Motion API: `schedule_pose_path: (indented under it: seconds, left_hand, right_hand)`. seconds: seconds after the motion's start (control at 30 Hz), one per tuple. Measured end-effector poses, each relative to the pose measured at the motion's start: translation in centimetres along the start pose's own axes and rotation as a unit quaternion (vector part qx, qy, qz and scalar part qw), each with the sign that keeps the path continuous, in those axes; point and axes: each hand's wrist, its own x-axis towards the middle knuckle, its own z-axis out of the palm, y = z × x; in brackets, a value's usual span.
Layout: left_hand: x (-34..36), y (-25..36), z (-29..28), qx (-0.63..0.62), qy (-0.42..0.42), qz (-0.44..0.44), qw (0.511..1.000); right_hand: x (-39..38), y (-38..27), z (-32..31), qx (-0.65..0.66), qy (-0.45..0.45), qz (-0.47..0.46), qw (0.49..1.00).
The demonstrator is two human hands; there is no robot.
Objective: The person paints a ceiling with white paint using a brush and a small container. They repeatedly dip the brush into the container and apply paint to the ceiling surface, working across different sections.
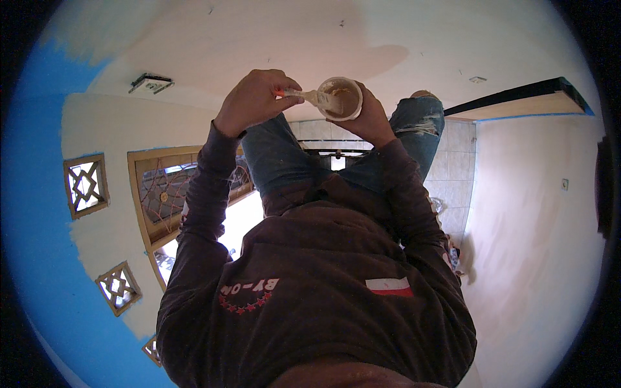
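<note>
The left hand pinched a paintbrush by its orange-and-white handle, its bristles inside a white cup; the right hand grasped that cup around its right side, over the gap between two knees in jeans. Loading or wiping the brush appeared to be the step in hand; the next move seemed to call for clearing the rim with the cup steady. The paint's depth could not be told.

At left stood a blue wall with lattice vent blocks near its whitish part, then a wooden frame with a metal grille. Beyond the hands spread a pale surface, wall or ceiling, with a square fixture. At right came pale tiles, a dark-edged panel and a whitish wall.
</note>
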Motion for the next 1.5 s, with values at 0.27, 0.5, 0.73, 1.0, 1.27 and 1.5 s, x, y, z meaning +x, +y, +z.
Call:
schedule_pose_path:
  seconds: [0.27,0.5,0.73,1.0,1.27,1.5]
  left_hand:
    - [0.2,-0.2,-0.3,-0.045,-0.001,-0.019,0.999]
    - [0.0,-1.2,0.0,-0.095,-0.030,-0.105,0.990]
    - [-1.1,-2.8,1.0,-0.247,-0.008,-0.206,0.947]
    - [-2.0,-4.3,3.3,-0.252,0.035,-0.156,0.954]
    - [-3.7,-4.3,3.2,-0.301,0.086,-0.152,0.937]
    - [-5.9,-3.3,2.0,-0.321,0.128,-0.180,0.921]
  right_hand:
    - [0.1,0.2,0.1,0.027,0.000,-0.014,1.000]
    - [0.0,-0.9,-0.4,0.068,-0.002,-0.008,0.998]
    - [-0.2,-1.5,-0.3,0.094,0.014,-0.010,0.995]
    - [0.0,-2.1,0.4,0.056,0.027,-0.011,0.998]
    - [0.7,-1.6,0.8,0.081,0.004,0.006,0.997]
    - [2.4,-3.2,1.9,0.051,-0.016,-0.026,0.998]
